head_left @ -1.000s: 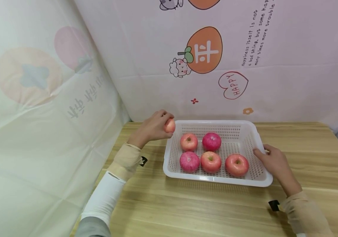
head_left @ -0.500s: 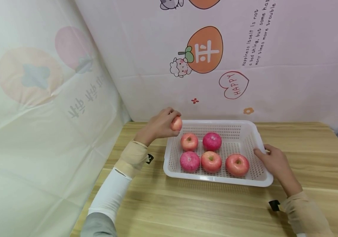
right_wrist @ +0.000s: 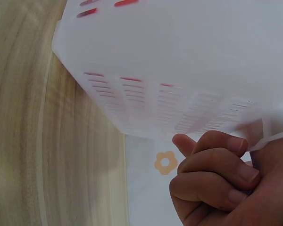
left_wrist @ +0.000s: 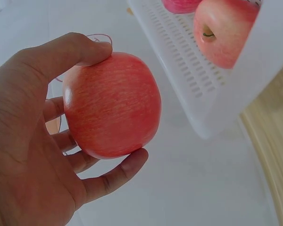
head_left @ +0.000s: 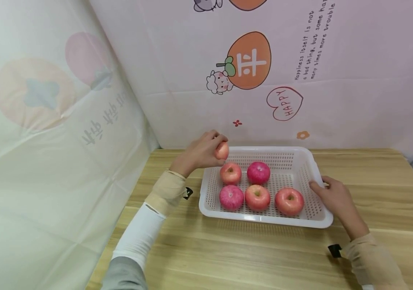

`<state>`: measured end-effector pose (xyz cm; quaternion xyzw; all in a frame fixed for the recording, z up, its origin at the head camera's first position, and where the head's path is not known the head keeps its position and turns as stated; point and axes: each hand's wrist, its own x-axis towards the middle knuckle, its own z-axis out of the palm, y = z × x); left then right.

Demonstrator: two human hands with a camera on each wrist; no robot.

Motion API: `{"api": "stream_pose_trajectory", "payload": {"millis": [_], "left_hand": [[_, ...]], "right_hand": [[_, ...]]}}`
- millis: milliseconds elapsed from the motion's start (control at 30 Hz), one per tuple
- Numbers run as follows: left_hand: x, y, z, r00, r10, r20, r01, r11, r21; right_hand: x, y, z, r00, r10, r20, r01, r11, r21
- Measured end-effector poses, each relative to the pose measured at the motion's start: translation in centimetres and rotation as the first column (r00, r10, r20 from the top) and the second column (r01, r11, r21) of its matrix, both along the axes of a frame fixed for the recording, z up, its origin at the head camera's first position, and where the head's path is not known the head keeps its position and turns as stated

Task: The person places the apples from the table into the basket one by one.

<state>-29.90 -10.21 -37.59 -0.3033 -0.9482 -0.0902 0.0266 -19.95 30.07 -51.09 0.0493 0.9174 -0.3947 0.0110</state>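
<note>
My left hand (head_left: 204, 152) holds a red apple (left_wrist: 114, 106) between thumb and curled fingers, over the back left corner of a white plastic basket (head_left: 261, 219). In the basket lie several more apples, among them a pale red apple (head_left: 230, 173) just below the held one, a deep pink apple (head_left: 259, 173) and a larger red apple (head_left: 289, 201) towards the right. My right hand (head_left: 337, 199) grips the basket's right rim, thumb over the inner side. Its other fingers (right_wrist: 205, 183) are curled under the rim outside, as the right wrist view shows.
The basket stands on a wood-grain table (head_left: 250, 257), near its back edge. A white printed cloth (head_left: 192, 80) hangs right behind the table, and a pale cloth (head_left: 65, 181) closes off the left side. Perforated walls surround the apples.
My left hand has moved to the right with the apple, from beside the basket's back left corner to above its inside. My right hand and the basket have stayed in place.
</note>
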Motion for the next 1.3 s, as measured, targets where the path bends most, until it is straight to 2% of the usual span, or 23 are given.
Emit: {"api": "stream_pose_trajectory", "payload": {"millis": [500, 767, 900, 1300], "left_hand": [[-0.3, 2.6, -0.2, 1.000, -0.017, 0.000, 0.017, 1.000, -0.009], [-0.3, 4.0, -0.2, 1.000, -0.022, -0.005, 0.022, 1.000, -0.021], [-0.3, 4.5, -0.4, 1.000, -0.027, 0.004, 0.027, 0.999, -0.028], [-0.7, 6.5, -1.1, 0.999, -0.051, -0.008, 0.051, 0.998, 0.028]], "right_hand": [[0.1, 0.0, -0.1, 1.000, 0.003, -0.002, -0.003, 1.000, 0.005], [0.1, 0.1, -0.2, 0.999, 0.022, -0.048, -0.022, 1.000, -0.004], [0.2, 0.0, -0.1, 0.999, 0.023, -0.042, -0.023, 1.000, -0.003], [0.2, 0.0, 0.0, 1.000, 0.019, -0.022, -0.020, 1.000, -0.009]]}}
